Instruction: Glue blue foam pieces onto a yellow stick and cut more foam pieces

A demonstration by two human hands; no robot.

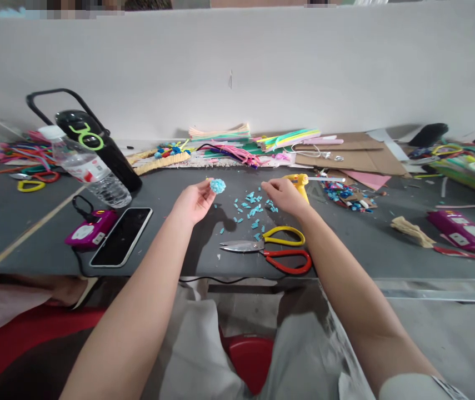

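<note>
My left hand [193, 201] is raised palm up over the dark table [20, 222] and pinches a small fluffy light blue ball [218, 185] at its fingertips. My right hand [284, 196] rests on the table with its fingers curled down onto a scatter of short blue pieces [250, 210]; whether it holds one is hidden. Scissors [273, 249] with one yellow and one red handle lie just in front of the pieces. A yellow glue gun [300, 184] lies right behind my right hand.
A black phone [122, 235], a magenta packet [92, 228], a water bottle [90, 169] and a black flask [100, 146] lie at the left. Coloured pipe cleaners [237, 145] and cardboard [354, 153] line the back. Another magenta packet [462, 229] lies right. A red stool [249, 358] is below.
</note>
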